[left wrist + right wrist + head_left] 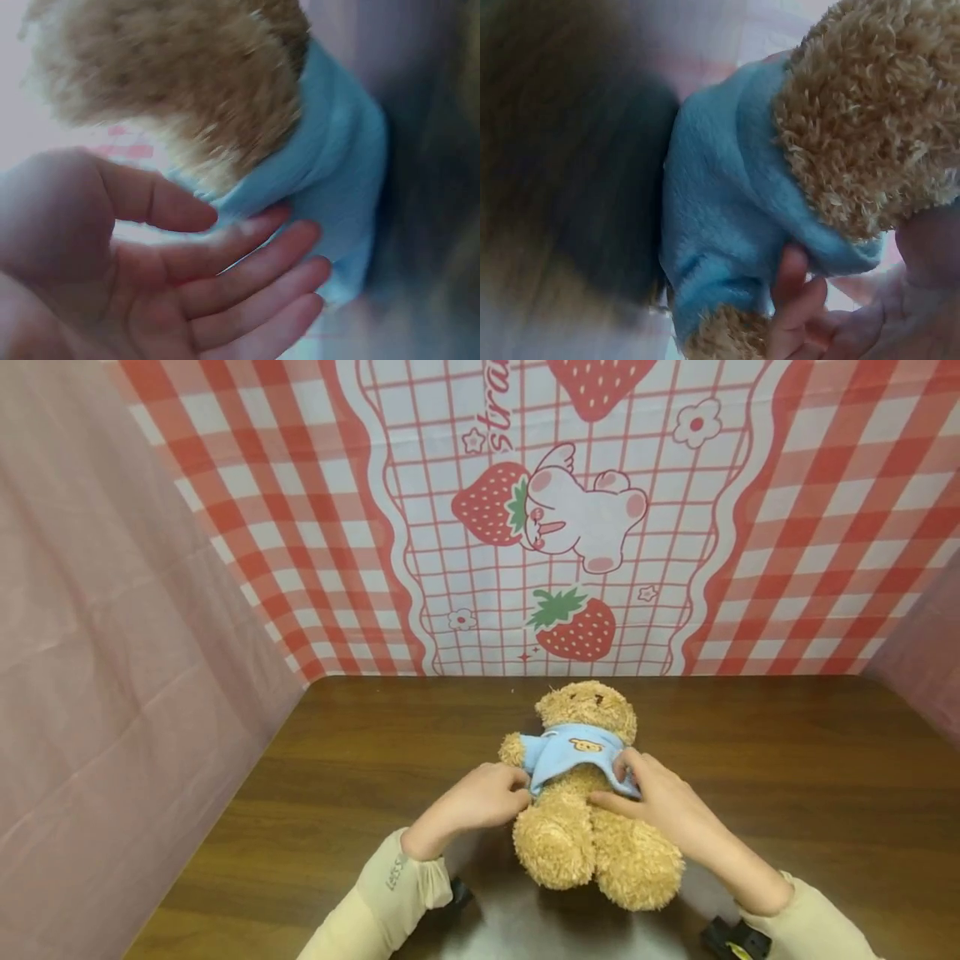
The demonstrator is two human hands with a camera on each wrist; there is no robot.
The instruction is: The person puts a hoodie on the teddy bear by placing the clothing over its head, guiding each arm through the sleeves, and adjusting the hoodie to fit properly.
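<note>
A curly-furred tan teddy bear (558,843) lies on its back in the head view, feet toward me, wearing a light blue shirt (558,752) with a small bear emblem. My left hand (487,795) is at the shirt's hem on the bear's left-of-view side; in the left wrist view its fingers (255,281) are nearly straight and touch the blue cloth. On the opposite side is my right hand (667,802), thumb over the belly and fingers against the shirt. The right wrist view shows loosely bent fingers (791,300) touching the cloth, with a gap to the thumb.
The brown wooden table (360,735) extends around the bear. Behind it hangs a red-and-white checked cloth (480,577) with strawberries, and a pink curtain (112,652) hangs at the left. Black wrist devices (735,937) sit below the sleeves.
</note>
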